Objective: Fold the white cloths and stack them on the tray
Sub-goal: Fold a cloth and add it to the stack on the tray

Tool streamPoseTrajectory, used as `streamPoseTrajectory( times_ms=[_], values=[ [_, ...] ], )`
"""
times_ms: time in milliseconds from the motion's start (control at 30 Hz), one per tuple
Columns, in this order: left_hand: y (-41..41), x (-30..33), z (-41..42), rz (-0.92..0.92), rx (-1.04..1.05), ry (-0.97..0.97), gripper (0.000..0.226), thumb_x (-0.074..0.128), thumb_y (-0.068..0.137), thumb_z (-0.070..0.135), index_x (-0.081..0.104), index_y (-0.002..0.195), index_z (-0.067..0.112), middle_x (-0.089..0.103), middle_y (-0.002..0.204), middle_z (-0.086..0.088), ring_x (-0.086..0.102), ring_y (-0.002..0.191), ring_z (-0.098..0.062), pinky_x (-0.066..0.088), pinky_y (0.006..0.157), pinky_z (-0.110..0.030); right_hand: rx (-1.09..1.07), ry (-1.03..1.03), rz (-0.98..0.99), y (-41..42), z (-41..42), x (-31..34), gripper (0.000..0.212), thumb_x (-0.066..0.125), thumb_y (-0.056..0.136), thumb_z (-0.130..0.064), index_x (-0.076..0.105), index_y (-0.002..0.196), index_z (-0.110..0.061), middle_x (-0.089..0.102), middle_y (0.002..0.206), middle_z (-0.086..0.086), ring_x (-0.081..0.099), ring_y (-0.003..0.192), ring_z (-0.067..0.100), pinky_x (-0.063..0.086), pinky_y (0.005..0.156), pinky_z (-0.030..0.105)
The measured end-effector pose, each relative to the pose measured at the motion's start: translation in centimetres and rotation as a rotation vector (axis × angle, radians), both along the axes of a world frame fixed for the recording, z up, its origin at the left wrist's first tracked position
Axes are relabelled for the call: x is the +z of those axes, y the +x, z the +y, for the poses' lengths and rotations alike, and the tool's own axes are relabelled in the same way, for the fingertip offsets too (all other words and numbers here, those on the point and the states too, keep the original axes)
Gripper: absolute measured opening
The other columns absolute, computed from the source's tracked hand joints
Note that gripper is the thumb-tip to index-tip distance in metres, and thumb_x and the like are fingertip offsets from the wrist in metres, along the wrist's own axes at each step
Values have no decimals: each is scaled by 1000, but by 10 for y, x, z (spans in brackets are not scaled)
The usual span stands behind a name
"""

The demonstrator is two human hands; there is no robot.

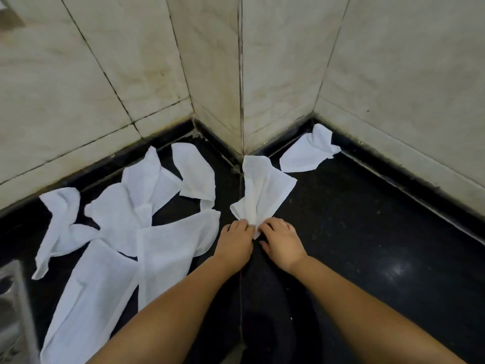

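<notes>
A crumpled white cloth (263, 191) lies on the black stone counter (354, 232) near the wall corner. My left hand (235, 241) and my right hand (282, 241) both pinch its near edge, fingers curled on the fabric. Several more white cloths (136, 232) lie spread and overlapping to the left. One further cloth (308, 151) rests at the back right against the wall. A metal tray (13, 298) shows partly at the left edge.
Marble-tiled walls (157, 74) close the counter at the back, with a projecting corner (241, 101) in the middle. Bare black counter stretches to the right of my hands.
</notes>
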State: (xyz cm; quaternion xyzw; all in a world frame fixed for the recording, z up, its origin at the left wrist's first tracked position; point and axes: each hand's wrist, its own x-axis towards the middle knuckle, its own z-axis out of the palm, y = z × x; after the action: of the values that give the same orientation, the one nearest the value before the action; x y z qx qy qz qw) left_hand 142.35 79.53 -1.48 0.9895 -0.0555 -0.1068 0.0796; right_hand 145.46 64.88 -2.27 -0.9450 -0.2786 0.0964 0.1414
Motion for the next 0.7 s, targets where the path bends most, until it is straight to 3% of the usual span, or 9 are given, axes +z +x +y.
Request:
streamPoseTrajectory(
  times_ms=[100,200,300,433,567,633,700],
  values=[
    [7,-8,3,-54,18,-34,30,38,98,26,49,125,18,50,124,-1,45,118,-19,31,100,-29,-21,68,-88,4,4,-11,24,63,84,-23,63,107,-18,60,106,2,56,103,24,40,98,38],
    [14,-8,5,-78,20,-66,28,38,99,28,55,118,17,52,119,-1,45,116,-18,31,98,-29,-44,101,-126,5,7,-12,22,69,79,-25,65,100,-22,61,94,0,60,91,22,44,89,37],
    [16,-4,5,-60,20,-136,26,40,98,25,60,112,15,55,115,-2,46,113,-19,36,94,-30,-36,132,-128,2,7,-7,13,67,81,-21,67,94,-19,61,94,2,59,92,23,44,90,38],
    [2,12,5,-73,50,-365,17,50,93,23,62,100,14,61,105,-1,53,101,-18,41,86,-30,-63,229,-77,-13,2,13,11,54,91,-21,62,98,-15,60,98,1,53,98,18,38,93,30],
    [-15,43,0,-70,30,-580,16,52,92,27,59,95,14,65,89,-1,58,83,-17,47,76,-33,-246,398,24,-31,0,52,9,49,95,-25,51,92,-17,62,86,1,56,82,18,40,71,28],
    [-19,58,-5,-56,48,-610,18,51,93,27,57,91,11,62,82,-1,56,76,-18,42,67,-29,-370,522,49,-41,-5,74,7,48,95,-24,47,90,-19,62,80,1,57,73,17,43,64,30],
    [-25,71,-8,-79,22,-631,19,50,92,26,60,88,11,62,80,-2,55,75,-19,38,65,-28,-507,653,20,-52,-16,95,5,47,96,-22,47,91,-21,59,78,-2,54,69,11,41,61,22]
  ],
)
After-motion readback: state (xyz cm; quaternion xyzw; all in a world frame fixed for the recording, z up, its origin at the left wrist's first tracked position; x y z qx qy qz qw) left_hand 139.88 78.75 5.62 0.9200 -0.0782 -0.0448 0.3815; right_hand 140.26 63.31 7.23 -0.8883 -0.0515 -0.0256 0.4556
